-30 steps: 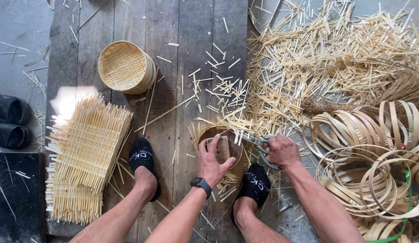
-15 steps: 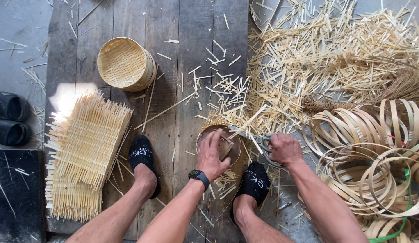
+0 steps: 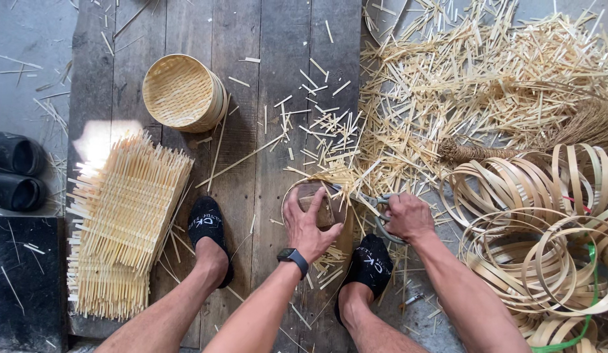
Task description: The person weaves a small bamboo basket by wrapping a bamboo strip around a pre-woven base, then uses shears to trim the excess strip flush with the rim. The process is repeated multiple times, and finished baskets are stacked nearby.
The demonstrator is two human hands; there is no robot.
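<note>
1. Pressing down on a small wooden block [image 3: 322,208] with the left hand [image 3: 308,225], fingers spread over its top; a dark watch [image 3: 293,258] strapped round that wrist.
2. Resting under the block: a round bamboo piece [image 3: 297,189] with a thin hoop rim, flat on the plank floor [image 3: 278,78] between the two feet.
3. Gripping a pair of scissors [image 3: 372,204] in the right hand [image 3: 407,217], fingers wrapped tight round the handles, blades pointing left toward the rim of the round piece and touching it or nearly so; hard to tell whether the blades stand open.
4. Planted on either side of the work: two black socks, the left foot [image 3: 209,229] on the planks, the right foot [image 3: 372,261] just below the scissors.
5. Lying to the left: a stack of woven bamboo mats [image 3: 121,222] with ragged stick ends, near the left foot.
6. Sitting further left, off the planks: a pair of black shoes [image 3: 15,170] on grey concrete.
7. Piled at the right: many loose bamboo strip hoops [image 3: 539,248], overlapping each other, with a green cord [image 3: 588,287] among them.
8. Stretching above the hoops: a straw broom [image 3: 513,147], its bound handle end pointing left.
9. Scattered beyond: a thick litter of short bamboo offcuts [image 3: 461,78] across the upper right, thinning onto the planks.
10. Standing farthest, upper left: a finished round woven basket [image 3: 183,93], open side up, well apart from the hands.
</note>
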